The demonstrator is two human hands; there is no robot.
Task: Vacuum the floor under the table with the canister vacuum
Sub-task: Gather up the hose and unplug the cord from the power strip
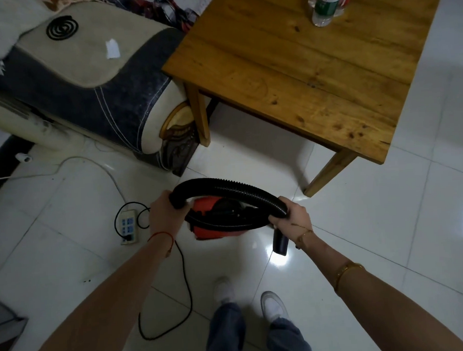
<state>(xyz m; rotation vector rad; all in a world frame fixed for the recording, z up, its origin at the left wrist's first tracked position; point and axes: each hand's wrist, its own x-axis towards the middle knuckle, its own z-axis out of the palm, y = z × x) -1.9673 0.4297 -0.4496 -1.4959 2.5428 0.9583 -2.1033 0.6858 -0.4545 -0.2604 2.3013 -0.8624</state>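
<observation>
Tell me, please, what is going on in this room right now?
A person stands on the tiled floor, gripping a black corrugated hose with both hands: the left hand near one end, the right hand by the nozzle. The red canister vacuum sits below the hose, short of the wooden table. Its nozzle is not under the table yet.

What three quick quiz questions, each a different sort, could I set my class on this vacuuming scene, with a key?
1. True or false: the nozzle is already under the table.
2. The left hand grips the: A) power strip B) hose C) bottle?
3. Fill in: the canister is ___ in colour.

Key: 1 false, it points at the floor near the right hand; 2 B; 3 red.
</observation>
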